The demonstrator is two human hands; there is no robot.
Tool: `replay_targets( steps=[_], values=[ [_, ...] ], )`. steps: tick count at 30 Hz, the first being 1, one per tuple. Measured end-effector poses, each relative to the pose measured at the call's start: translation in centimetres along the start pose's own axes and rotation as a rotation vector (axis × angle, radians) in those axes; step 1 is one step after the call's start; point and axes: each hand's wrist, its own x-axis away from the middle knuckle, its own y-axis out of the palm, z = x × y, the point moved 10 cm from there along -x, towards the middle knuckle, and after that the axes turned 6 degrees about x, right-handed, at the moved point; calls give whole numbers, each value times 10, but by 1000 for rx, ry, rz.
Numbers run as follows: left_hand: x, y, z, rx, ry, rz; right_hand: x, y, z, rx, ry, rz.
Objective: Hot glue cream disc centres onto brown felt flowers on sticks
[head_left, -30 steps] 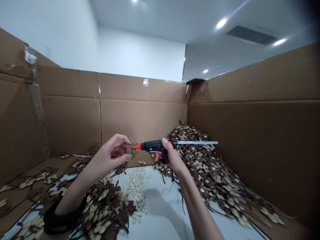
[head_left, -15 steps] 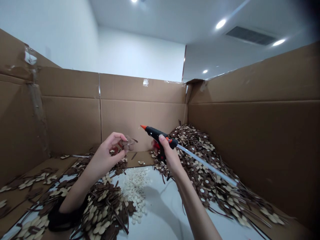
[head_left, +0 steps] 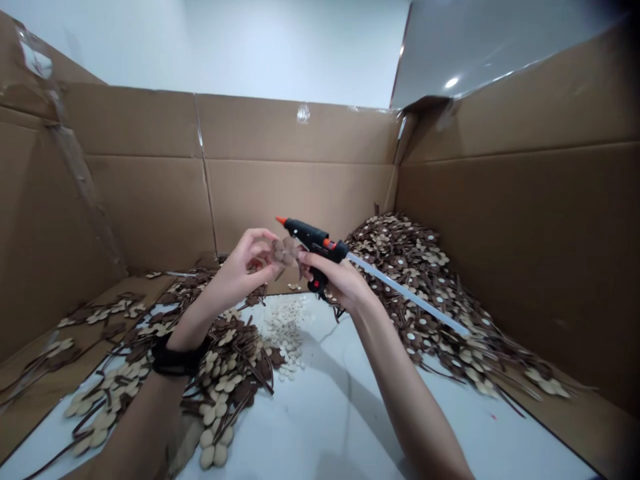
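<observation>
My left hand [head_left: 250, 267] pinches a brown flower-shaped cutout [head_left: 286, 252], which is a little blurred. Close beside it, my right hand [head_left: 336, 275] is wrapped round a black glue gun [head_left: 306, 233] with an orange tip. The gun's nozzle points to the upper left, just above the flower. From its back sticks a long clear glue stick [head_left: 410, 295]. My right thumb and fingertips reach the flower's right edge; whether they grip it I cannot tell. Below the hands lies a scatter of small white discs [head_left: 287, 333] on the white board [head_left: 320, 407].
Brown and beige flower cutouts with stems form a pile [head_left: 235, 360] below my left hand. A taller heap of flowers with white centres [head_left: 415, 280] rests at the right. Cardboard walls [head_left: 300, 187] enclose the left, back and right sides.
My hands have come together, bringing the flower right beside the glue gun. The right thumb has shifted from the top of the gun towards the flower. The view has tilted down.
</observation>
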Motion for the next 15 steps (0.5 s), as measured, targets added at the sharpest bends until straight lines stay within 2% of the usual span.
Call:
replay_targets(
  steps=[2, 3, 6, 8, 10, 12, 15],
  values=[
    [-4, 0, -22, -109, -41, -26, -1, -12, -8, -46, -58, 112],
    [-5, 3, -39, -220, -83, -67, -2, -18, -10, -71, -83, 160],
    [-3, 14, -108, -566, -250, -235, -2, -33, -12, -133, -103, 281],
    [2, 23, -151, -641, -336, -310, -2, -42, -11, -146, -94, 340],
    [10, 34, -183, -679, -409, -373, -1, -49, -9, -141, -78, 377],
    [18, 42, -204, -710, -464, -419, -1, -52, -10, -133, -78, 388],
    [27, 50, -219, -725, -500, -457, -2, -51, -12, -126, -99, 364]
  ],
)
